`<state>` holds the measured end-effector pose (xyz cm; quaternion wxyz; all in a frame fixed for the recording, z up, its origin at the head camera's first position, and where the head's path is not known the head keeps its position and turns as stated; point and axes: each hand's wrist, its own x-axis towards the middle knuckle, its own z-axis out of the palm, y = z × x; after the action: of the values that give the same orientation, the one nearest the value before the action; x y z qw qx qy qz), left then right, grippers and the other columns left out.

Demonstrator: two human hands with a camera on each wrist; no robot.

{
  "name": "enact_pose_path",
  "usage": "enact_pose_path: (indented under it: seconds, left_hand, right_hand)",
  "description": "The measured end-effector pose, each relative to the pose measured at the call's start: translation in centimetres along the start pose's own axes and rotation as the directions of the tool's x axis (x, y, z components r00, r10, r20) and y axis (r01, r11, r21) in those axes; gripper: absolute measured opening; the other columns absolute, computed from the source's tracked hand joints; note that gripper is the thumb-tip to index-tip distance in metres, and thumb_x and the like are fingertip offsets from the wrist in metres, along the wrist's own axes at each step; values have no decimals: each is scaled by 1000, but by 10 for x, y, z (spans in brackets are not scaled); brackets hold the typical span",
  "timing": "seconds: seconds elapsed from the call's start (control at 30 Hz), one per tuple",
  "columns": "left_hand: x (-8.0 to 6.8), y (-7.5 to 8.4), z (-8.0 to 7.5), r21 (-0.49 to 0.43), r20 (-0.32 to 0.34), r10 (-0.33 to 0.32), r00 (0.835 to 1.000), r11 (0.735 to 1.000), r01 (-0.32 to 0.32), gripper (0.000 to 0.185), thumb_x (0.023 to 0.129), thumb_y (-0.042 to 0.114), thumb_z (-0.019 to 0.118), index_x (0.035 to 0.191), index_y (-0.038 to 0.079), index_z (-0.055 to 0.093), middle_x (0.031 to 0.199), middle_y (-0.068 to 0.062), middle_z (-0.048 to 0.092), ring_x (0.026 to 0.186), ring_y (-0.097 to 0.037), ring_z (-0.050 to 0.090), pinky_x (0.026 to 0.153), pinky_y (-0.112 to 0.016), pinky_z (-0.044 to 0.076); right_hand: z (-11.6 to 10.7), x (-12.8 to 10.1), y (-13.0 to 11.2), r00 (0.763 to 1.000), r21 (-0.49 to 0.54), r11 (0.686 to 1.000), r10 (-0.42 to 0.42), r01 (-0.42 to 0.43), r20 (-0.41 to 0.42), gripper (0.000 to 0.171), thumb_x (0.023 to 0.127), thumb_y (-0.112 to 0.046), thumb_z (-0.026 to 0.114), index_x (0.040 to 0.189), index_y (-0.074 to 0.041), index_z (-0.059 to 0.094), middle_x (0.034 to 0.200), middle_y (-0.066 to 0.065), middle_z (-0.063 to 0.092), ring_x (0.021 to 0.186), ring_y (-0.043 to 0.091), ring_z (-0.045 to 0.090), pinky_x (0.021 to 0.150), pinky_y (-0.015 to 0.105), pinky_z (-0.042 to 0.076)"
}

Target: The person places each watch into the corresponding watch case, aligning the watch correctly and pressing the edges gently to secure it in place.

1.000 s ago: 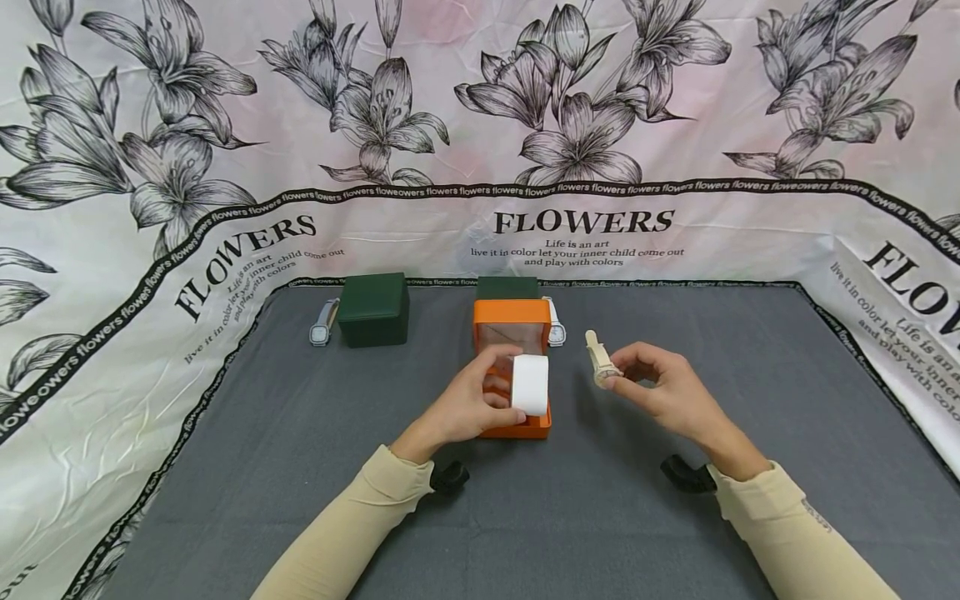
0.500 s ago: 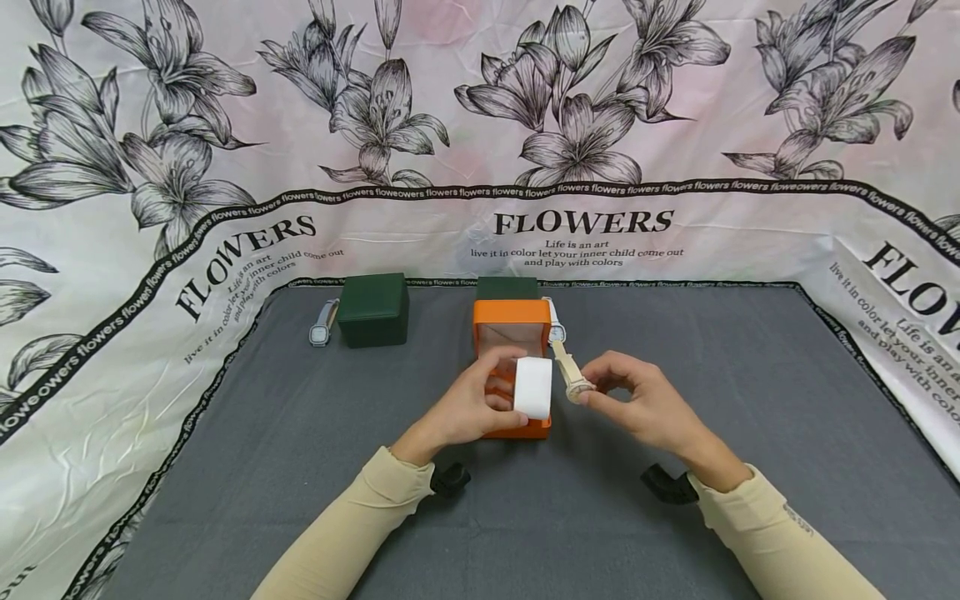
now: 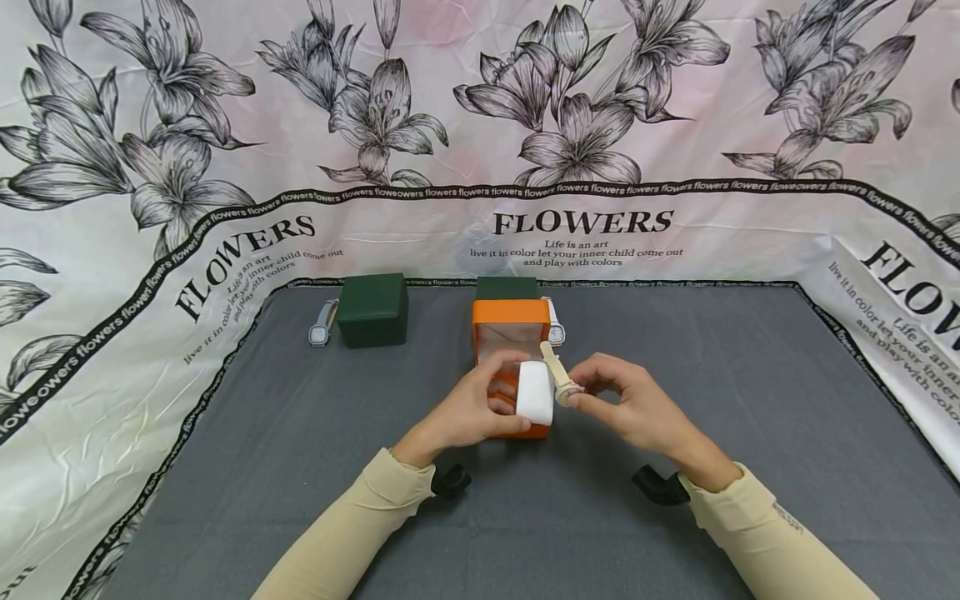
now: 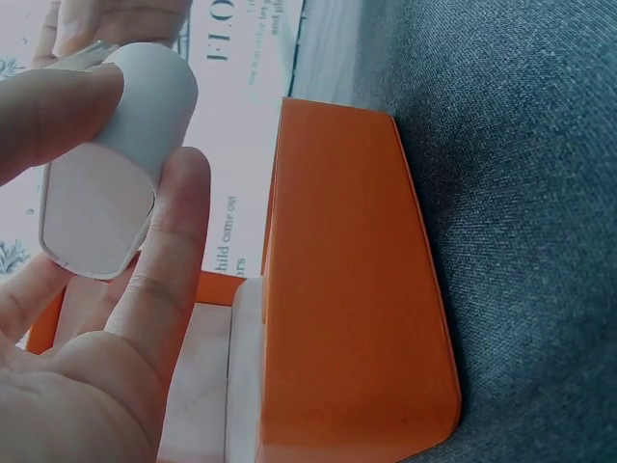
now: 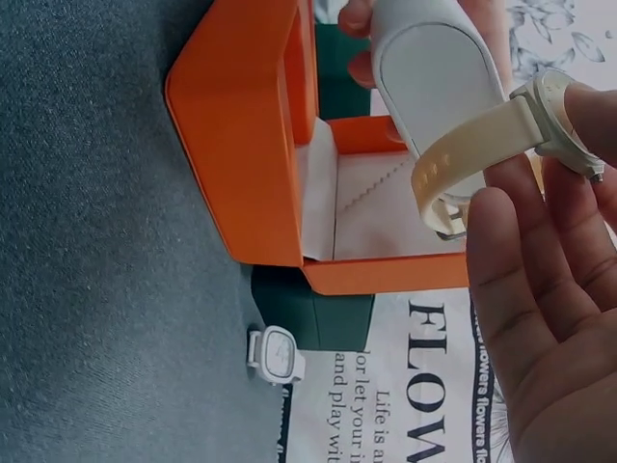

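Note:
My left hand (image 3: 476, 406) grips a white watch cushion (image 3: 535, 393) by its ends, thumb and fingers on either side, above an orange box (image 3: 512, 312) whose lid stands raised. Between thumb and fingers my right hand (image 3: 630, 408) pinches a cream-strapped wristwatch (image 3: 557, 372) by its case, just right of the cushion. In the right wrist view the strap (image 5: 477, 145) hangs in a curve in front of the cushion's flat end (image 5: 439, 87); whether they touch I cannot tell. The left wrist view shows the cushion (image 4: 145, 106) held over the box (image 4: 357, 280).
A closed green box (image 3: 372, 310) stands at the back left, a pale-strapped watch (image 3: 321, 323) beside it. Behind the orange box is another green box (image 3: 506, 287), mostly hidden, with a white watch (image 3: 556, 325) at its right. A floral cloth (image 3: 585, 108) hangs behind the grey tabletop (image 3: 675, 317).
My right hand has moved left with the wristwatch, bringing it close to the cushion. The left hand has shifted the cushion slightly right and down. The boxes have not moved.

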<state>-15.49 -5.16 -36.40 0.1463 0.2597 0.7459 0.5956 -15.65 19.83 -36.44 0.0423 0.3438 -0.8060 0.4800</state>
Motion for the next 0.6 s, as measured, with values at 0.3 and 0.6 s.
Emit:
enact_pose_path:
  seconds: [0.3,0.6]
  left_hand:
    - [1,-1,0,-115,-47,34,998,993,-40,75,75,-16,71,139,0,35,127,-22,43,92,-32,58,82,-44,53]
    - [-1,-1,0,-87,-119,28,993,995,-38,74,74,-12,75,137,2,39,121,-20,47,94,-35,60,81,-37,55]
  right_hand:
    - [5,0,-16,996,55,996,68,-71,50,16,89,3,63,101,-8,64,93,4,62,79,19,59,69,30,51]
    - [8,-2,4,991,122,984,120,-128,66,14,93,-4,61,104,-12,63,96,3,63,83,21,61,72,28,51]
